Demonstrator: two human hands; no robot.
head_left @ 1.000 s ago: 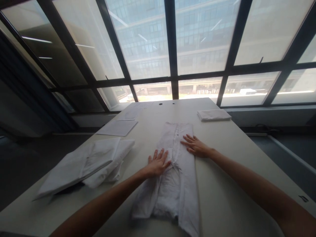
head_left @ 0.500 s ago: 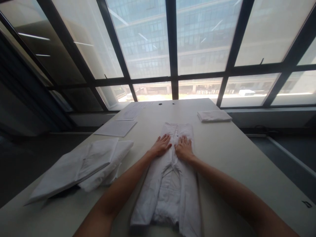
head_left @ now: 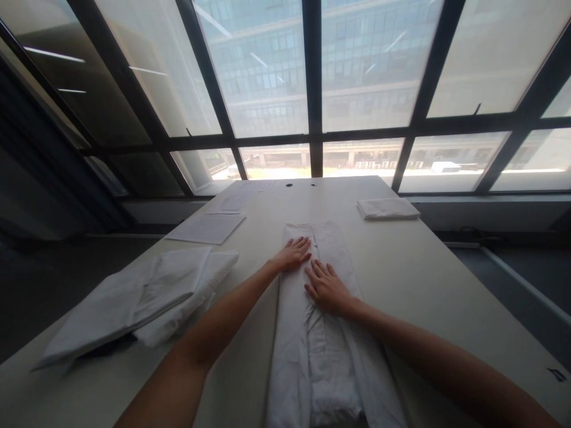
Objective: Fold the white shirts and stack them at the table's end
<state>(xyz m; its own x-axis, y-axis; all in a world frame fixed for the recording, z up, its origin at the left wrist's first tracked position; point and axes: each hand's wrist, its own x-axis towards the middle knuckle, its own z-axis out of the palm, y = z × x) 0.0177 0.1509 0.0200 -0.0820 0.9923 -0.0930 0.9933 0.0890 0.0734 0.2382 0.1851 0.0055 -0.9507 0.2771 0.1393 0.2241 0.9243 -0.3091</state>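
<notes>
The near end of the white garment (head_left: 291,345) has been swung to the right over the last half second, and its left side is now laid in a straighter line. The right hand (head_left: 329,291) has been drawn back a little, so the left hand (head_left: 292,254) is set farther up the cloth. Both hands are held open, palms down on the garment, with nothing gripped. From this, the cloth seems to be being straightened and smoothed, though some wrinkles are left below the right hand.

The garment is laid lengthwise along the middle of the white table (head_left: 428,279), its near end cut off by the view. A loose pile of white clothes (head_left: 129,303) is set to the left, with printed sheets (head_left: 207,229) beyond it. A folded white cloth (head_left: 388,208) is placed near the far right edge. The room is lit through large windows (head_left: 272,71); at the left, a dark curtain (head_left: 49,142) is hung.
</notes>
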